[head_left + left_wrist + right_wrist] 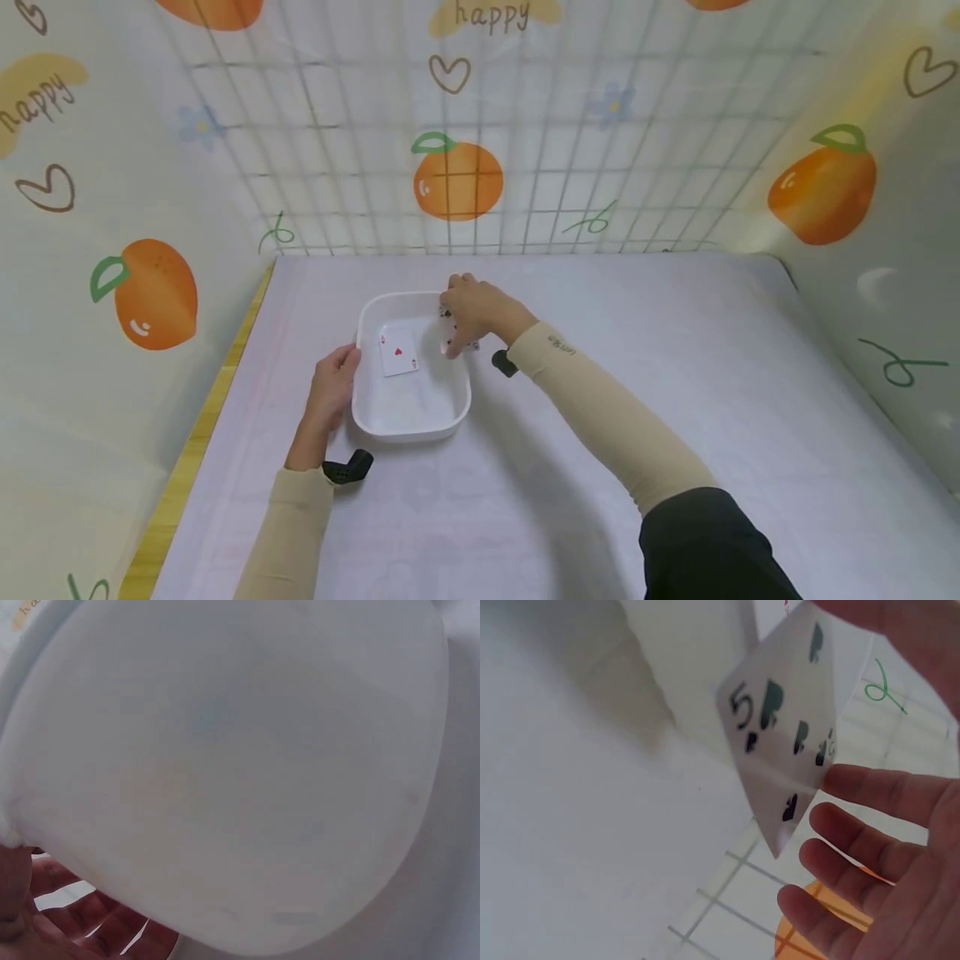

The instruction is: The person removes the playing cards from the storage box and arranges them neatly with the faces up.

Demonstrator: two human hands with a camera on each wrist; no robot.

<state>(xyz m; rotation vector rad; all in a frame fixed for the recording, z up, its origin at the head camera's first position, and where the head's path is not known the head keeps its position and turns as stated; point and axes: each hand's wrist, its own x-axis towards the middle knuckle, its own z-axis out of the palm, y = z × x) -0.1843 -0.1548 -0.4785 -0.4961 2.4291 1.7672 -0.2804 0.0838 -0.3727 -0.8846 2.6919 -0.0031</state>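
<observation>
A white plastic basin (pixel 412 412) sits left of the middle of the table, an ace of hearts (pixel 398 352) lying face up on its floor. My left hand (pixel 330 387) grips the basin's left side, thumb at the rim; the left wrist view shows the fingers (pixel 97 915) beneath the basin's edge. Over the basin's right rim, my right hand (pixel 483 308) pinches a playing card by its edges. From the right wrist view it is a five of spades (pixel 784 735), held tilted between the thumb and a finger, the other fingers apart from it.
A white cloth (pixel 637 350) covers the table, with a yellow wooden edge (pixel 198 425) on the left. Sheets printed with oranges surround the back and sides, and a wire grid (pixel 555 183) shows behind the back one. Black wrist devices (pixel 348 467) are on both arms.
</observation>
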